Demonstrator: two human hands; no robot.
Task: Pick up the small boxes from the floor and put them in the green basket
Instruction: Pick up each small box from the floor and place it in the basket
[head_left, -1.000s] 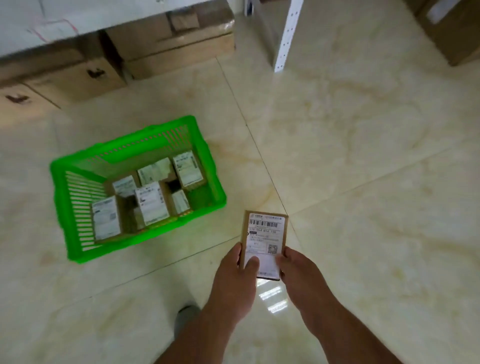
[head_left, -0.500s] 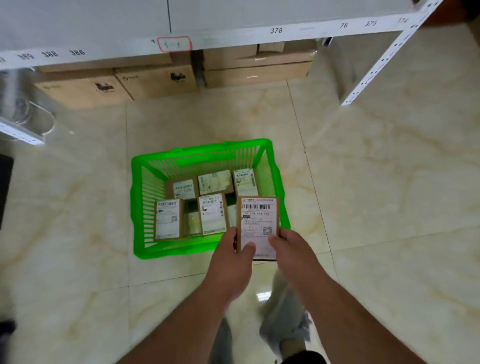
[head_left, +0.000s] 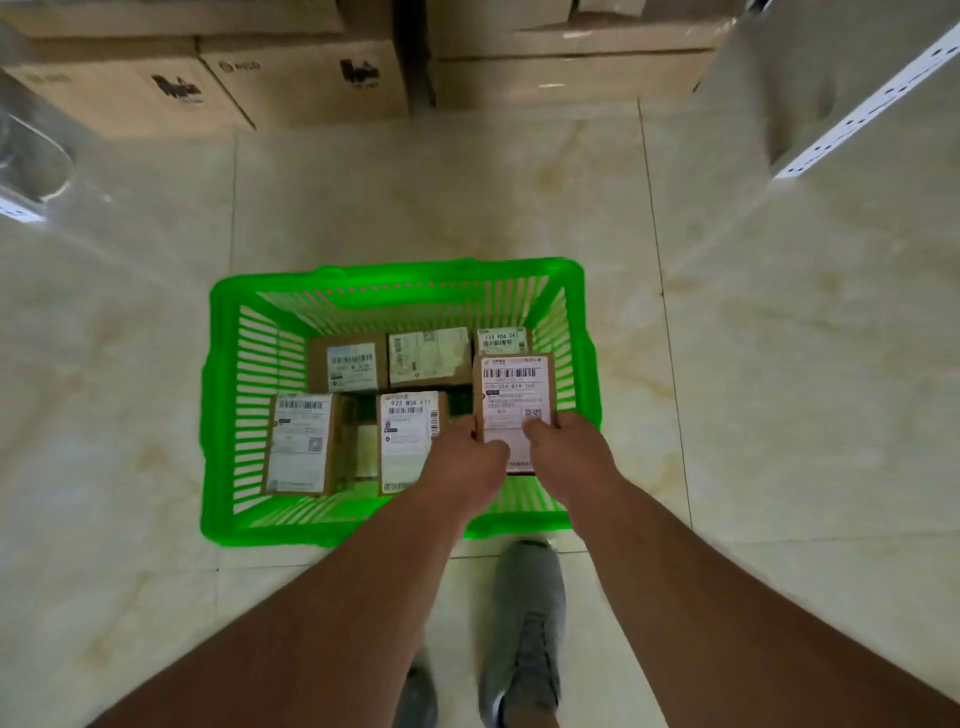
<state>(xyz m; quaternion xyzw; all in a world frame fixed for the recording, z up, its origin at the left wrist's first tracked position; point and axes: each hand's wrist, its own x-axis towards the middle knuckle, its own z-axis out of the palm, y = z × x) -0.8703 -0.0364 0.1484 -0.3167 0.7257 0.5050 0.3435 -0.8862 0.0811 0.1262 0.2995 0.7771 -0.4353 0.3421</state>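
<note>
A green slatted basket stands on the tiled floor right in front of me. Several small cardboard boxes with white shipping labels lie flat inside it, among them one at the near left and one in the middle. Over the basket's right half I hold another small labelled box, label up. My left hand grips its near left edge and my right hand grips its near right edge. Whether the held box touches the boxes under it cannot be told.
Large cardboard cartons are stacked along the far side, under shelving. A white perforated shelf upright slants down at the upper right. My grey shoe rests on the floor just behind the basket.
I have stepped up to the basket, which now lies directly below me. Both hands have carried the held box forward from beside the basket to over its right half.
</note>
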